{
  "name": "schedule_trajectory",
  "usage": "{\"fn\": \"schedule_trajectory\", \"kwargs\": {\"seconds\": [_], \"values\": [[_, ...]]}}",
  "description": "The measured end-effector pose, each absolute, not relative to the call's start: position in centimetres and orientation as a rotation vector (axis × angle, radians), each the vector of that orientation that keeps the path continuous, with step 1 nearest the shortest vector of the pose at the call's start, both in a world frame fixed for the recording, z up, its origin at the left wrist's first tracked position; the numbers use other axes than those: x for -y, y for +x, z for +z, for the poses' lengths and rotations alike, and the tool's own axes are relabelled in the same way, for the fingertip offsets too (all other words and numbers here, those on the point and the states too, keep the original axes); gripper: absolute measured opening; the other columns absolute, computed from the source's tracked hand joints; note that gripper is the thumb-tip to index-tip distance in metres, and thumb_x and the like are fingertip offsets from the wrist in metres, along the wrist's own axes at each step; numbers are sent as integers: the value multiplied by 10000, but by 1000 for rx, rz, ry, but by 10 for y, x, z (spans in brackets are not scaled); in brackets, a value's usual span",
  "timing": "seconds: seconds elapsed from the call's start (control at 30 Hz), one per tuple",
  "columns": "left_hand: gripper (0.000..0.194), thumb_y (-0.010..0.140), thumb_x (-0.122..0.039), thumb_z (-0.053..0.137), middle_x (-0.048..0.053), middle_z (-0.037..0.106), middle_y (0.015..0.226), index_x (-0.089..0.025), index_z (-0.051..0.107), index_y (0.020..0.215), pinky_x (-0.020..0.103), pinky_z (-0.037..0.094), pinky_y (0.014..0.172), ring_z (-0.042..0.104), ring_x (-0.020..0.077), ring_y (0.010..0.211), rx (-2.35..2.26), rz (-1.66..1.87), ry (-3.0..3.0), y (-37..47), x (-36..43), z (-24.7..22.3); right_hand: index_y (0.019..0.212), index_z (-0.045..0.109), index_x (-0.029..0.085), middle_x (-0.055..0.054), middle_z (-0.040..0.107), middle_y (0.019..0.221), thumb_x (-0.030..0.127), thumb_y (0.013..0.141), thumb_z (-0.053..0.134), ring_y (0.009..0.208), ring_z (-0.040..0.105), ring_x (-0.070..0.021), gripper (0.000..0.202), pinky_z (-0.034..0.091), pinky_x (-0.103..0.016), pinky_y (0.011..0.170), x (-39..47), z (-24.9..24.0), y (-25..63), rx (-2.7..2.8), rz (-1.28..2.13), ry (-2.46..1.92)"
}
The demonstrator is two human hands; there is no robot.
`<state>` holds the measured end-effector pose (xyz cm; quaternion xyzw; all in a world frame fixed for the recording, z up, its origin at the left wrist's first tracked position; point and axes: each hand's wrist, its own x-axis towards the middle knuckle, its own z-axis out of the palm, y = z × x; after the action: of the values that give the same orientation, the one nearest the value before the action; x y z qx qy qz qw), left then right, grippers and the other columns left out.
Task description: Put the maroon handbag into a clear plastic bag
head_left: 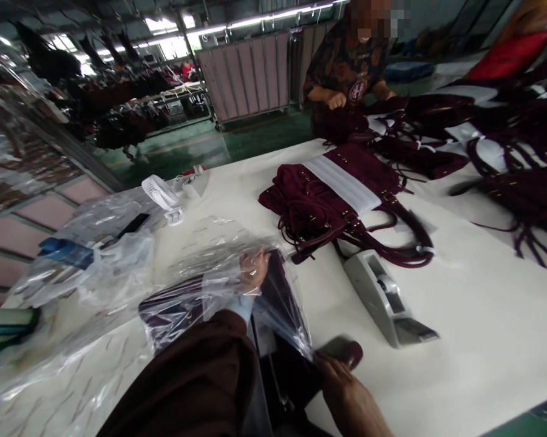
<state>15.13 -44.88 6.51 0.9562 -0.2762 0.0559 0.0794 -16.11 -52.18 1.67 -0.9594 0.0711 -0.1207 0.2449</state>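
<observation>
On white table [482,315]: 1 dark maroon suede handbag [273,291] inside 1 clear plastic bag [218,267], 1 grey tape dispenser [385,297], 1 small white fan [161,194]. Left hand [254,270] reaching forward, sleeve extended, fingers clenched on plastic at bag top. Right hand [346,388] low, pinching plastic edge at lower corner.

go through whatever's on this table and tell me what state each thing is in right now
Clear plastic bag: crumpled, partly around a dark purse, left hand inside.
Dark purse: lying flat, partly bagged.
Right hand: pinching the bag's edge.
Burgundy handbag: lying flat, unbagged, white band across it.
Tape dispenser: standing untouched.
Small fan: upright.
</observation>
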Motion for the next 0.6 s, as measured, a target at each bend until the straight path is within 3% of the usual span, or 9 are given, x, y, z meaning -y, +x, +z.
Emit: {"fn": "schedule_trajectory", "kwargs": {"seconds": [0.1,0.17,0.23,0.3,0.33,0.4,0.47,0.6], "values": [[423,968,-387,305,97,583,1243,-187,354,1338,407,270,1002,547,239,1107,852,231,2831,148,447,60,1318,381,152,-163,491,1298,374,846,523,1150,506,-275,540,483,-394,894,529,35,-138,-306,-480,-2681],[445,966,-383,319,96,622,1181,-181,326,1363,397,291,976,594,238,1014,857,262,2832,149,446,65,1354,333,114,-195,452,1324,432,791,594,1165,473,-319,698,471,-440,883,529,52,-106,-295,-553,-2717],[453,955,-380,363,96,662,1094,-173,343,1357,394,314,946,621,243,936,841,286,2854,149,445,73,1281,428,121,-174,554,1185,333,806,589,1045,535,-307,545,477,-435,815,525,68,-72,-211,-559,-2749],[445,946,-381,389,97,678,1042,-170,379,1337,382,333,923,625,244,922,839,315,2876,148,443,80,1070,558,149,-103,627,913,186,849,494,850,579,-248,233,475,-395,744,520,79,-51,-126,-526,-2723],[436,945,-382,391,99,681,1025,-173,398,1326,377,340,913,625,243,923,840,336,2883,148,442,83,968,574,160,-73,615,813,136,861,442,778,575,-218,172,472,-366,720,518,82,-48,-84,-498,-2668],[413,945,-386,388,100,682,1012,-187,436,1303,382,345,907,621,246,936,827,373,2895,147,441,85,847,552,172,-45,588,746,103,873,383,717,564,-174,184,468,-303,688,512,82,-57,20,-408,-2485],[418,936,-400,408,108,687,982,-187,458,1291,399,356,890,626,259,910,767,387,2913,144,440,83,843,536,181,-42,597,783,117,864,399,712,568,-147,152,462,-250,660,502,71,-81,140,-238,-2296],[563,909,-414,469,94,697,856,-140,331,1381,410,364,890,640,248,820,707,352,2875,134,441,71,849,596,213,-53,651,799,135,794,436,671,606,-160,186,467,-235,596,480,36,-128,158,59,-2155]]}}
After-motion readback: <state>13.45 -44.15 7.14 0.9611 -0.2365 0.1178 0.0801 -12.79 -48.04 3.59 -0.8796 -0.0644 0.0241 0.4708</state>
